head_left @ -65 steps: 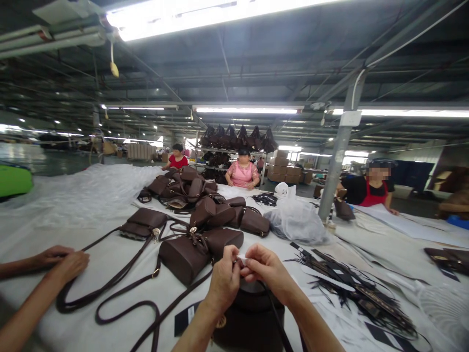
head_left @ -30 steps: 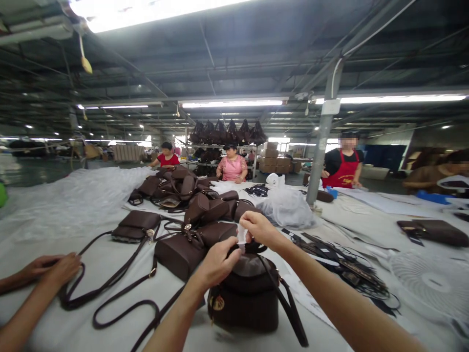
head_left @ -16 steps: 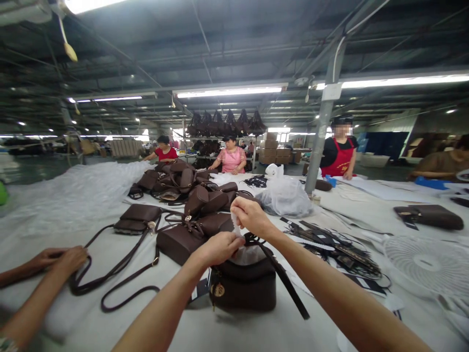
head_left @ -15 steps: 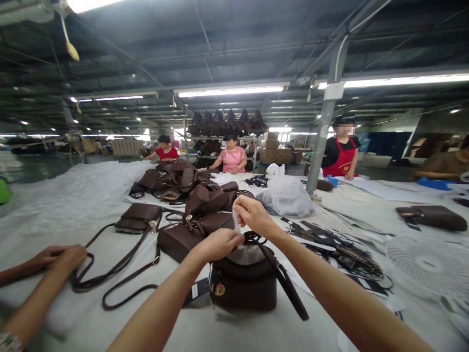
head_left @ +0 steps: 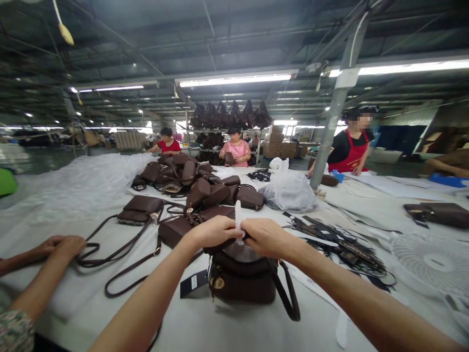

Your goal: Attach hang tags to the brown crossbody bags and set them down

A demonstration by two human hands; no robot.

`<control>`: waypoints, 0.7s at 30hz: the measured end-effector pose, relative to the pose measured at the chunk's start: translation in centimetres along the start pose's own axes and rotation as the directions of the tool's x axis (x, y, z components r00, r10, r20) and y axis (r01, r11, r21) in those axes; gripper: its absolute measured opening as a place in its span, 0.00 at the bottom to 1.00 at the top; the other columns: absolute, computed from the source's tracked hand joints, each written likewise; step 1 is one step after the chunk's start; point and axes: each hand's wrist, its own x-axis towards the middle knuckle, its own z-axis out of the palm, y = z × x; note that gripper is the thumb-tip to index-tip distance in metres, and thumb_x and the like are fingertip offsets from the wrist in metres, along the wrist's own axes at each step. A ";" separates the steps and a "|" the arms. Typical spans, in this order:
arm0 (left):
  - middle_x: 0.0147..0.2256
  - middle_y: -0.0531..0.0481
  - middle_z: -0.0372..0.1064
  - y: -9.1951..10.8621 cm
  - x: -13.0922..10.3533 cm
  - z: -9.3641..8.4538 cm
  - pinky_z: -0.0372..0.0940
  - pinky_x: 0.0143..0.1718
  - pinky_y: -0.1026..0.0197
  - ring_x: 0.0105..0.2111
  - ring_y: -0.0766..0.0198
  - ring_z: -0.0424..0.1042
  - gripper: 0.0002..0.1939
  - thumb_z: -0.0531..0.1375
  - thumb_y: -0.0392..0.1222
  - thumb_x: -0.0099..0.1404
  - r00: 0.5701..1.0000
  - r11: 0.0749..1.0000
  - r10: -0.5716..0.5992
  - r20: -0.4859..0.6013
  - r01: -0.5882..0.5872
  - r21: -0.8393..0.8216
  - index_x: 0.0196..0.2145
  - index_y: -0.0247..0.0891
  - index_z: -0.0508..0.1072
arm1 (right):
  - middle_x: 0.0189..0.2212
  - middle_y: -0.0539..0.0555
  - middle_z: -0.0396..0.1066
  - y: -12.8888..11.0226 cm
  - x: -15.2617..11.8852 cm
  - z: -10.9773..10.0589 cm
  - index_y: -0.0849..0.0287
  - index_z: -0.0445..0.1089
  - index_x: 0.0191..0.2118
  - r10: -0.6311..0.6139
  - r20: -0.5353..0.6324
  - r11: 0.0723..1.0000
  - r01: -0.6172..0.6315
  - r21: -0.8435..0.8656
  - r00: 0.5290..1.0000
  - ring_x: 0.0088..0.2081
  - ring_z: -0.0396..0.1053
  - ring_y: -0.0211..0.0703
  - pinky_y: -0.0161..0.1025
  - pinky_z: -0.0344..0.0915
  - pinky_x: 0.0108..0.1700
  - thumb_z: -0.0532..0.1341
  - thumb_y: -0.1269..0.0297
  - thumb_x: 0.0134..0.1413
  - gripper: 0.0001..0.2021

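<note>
**Both hands on a white strip above a brown bucket bag**

A thin white strip (head_left: 238, 218), flat and narrow, stands upright between the two hands. The left hand (head_left: 211, 231) pinches it from one side with fingers closed; the right hand (head_left: 266, 237) pinches it from the other, likewise closed on it. The strip sits directly over the mouth of a dark brown bucket bag (head_left: 242, 278).

The bucket bag stands upright on the white-covered table (head_left: 234, 327), close to the near edge. Its surface is smooth, leather-like, with a round metal emblem on the front and a flat brown strap (head_left: 287, 296) looping down its right side. White filling shows in the open top. A black hang tag (head_left: 193, 283) lies just beside it on the left.

Behind it lies a pile of brown bags (head_left: 198, 190) with long shoulder straps trailing across the table. A co-worker's hands (head_left: 60, 247) rest on one strap at the left. A crumpled clear plastic bag (head_left: 287, 193) sits beyond, a heap of dark strips (head_left: 340, 244) lies to the right, and a white fan grille (head_left: 432, 261) lies farther right.
</note>
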 end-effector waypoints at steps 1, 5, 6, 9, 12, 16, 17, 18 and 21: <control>0.26 0.53 0.65 0.5 -1.0 0.6 0.60 0.34 0.64 0.29 0.62 0.64 0.10 0.55 0.42 0.64 0.986 0.997 0.006 -0.164 0.008 0.083 0.28 0.37 0.71 | 0.35 0.59 0.75 0.4 0.1 0.0 0.61 0.70 0.35 -0.014 0.011 0.996 0.013 0.085 1.000 0.37 0.71 0.48 0.38 0.59 0.36 0.58 0.72 0.52 0.06; 0.32 0.46 0.69 1.8 -4.9 5.2 0.63 0.38 0.59 0.33 0.59 0.68 0.14 0.46 0.37 0.70 0.824 0.951 0.201 -0.530 -0.035 0.306 0.35 0.38 0.71 | 0.23 0.49 0.71 1.8 0.1 0.0 0.58 0.67 0.31 -0.032 0.191 0.747 -0.104 0.657 0.981 0.26 0.69 0.40 0.34 0.60 0.28 0.56 0.71 0.49 0.05; 0.32 0.46 0.69 2.0 -5.4 6.7 0.64 0.38 0.59 0.34 0.59 0.68 0.13 0.47 0.37 0.70 0.853 0.941 0.243 -0.461 -0.092 0.326 0.35 0.38 0.70 | 0.21 0.47 0.70 2.0 0.0 0.0 0.57 0.67 0.31 -0.057 0.280 0.626 -0.185 0.757 0.958 0.24 0.67 0.39 0.33 0.60 0.27 0.55 0.70 0.49 0.04; 0.38 0.41 0.71 2.1 -5.1 10.2 0.65 0.40 0.53 0.38 0.52 0.70 0.08 0.51 0.34 0.66 0.943 0.952 0.111 -0.313 -0.010 0.307 0.39 0.36 0.70 | 0.24 0.46 0.71 2.4 -0.1 -0.1 0.57 0.68 0.30 -0.130 0.345 0.483 -0.245 0.841 0.930 0.27 0.68 0.40 0.34 0.64 0.30 0.57 0.67 0.46 0.04; 0.40 0.38 0.71 2.7 -3.5 11.4 0.66 0.43 0.46 0.41 0.46 0.70 0.08 0.57 0.37 0.64 0.954 0.924 -0.146 -0.261 0.225 0.308 0.41 0.34 0.70 | 0.34 0.48 0.72 2.9 0.1 -0.1 0.58 0.70 0.35 -0.162 0.272 0.582 -0.130 0.803 0.949 0.38 0.68 0.43 0.37 0.65 0.41 0.59 0.68 0.46 0.08; 0.44 0.36 0.71 4.3 -2.3 10.5 0.64 0.48 0.43 0.45 0.44 0.70 0.18 0.61 0.43 0.62 0.943 0.874 -0.280 -0.183 0.329 0.358 0.47 0.30 0.70 | 0.37 0.51 0.69 3.9 0.1 1.1 0.59 0.67 0.38 -0.121 0.319 0.722 -0.137 0.678 0.940 0.41 0.65 0.45 0.39 0.62 0.45 0.57 0.63 0.52 0.08; 0.44 0.36 0.71 4.6 -2.2 10.2 0.64 0.48 0.43 0.45 0.44 0.70 0.19 0.61 0.44 0.62 0.939 0.865 -0.300 -0.167 0.342 0.368 0.47 0.29 0.70 | 0.36 0.51 0.68 4.1 0.2 1.6 0.59 0.65 0.37 -0.106 0.305 0.753 -0.124 0.646 0.946 0.40 0.64 0.45 0.39 0.62 0.44 0.56 0.63 0.53 0.07; 0.43 0.35 0.72 4.8 -2.1 10.0 0.65 0.48 0.43 0.45 0.43 0.71 0.20 0.62 0.45 0.61 0.934 0.856 -0.322 -0.154 0.357 0.374 0.47 0.29 0.71 | 0.36 0.51 0.67 4.3 0.2 2.1 0.59 0.64 0.36 -0.100 0.287 0.778 -0.104 0.619 0.953 0.40 0.63 0.44 0.39 0.62 0.43 0.56 0.63 0.53 0.07; 0.44 0.34 0.73 4.7 -1.4 9.9 0.66 0.48 0.46 0.45 0.43 0.72 0.22 0.64 0.47 0.59 0.919 0.834 -0.381 -0.101 0.388 0.393 0.46 0.28 0.73 | 0.34 0.50 0.65 4.9 0.3 3.3 0.59 0.63 0.37 -0.133 0.238 0.802 -0.037 0.597 0.962 0.38 0.62 0.43 0.38 0.61 0.42 0.57 0.64 0.52 0.06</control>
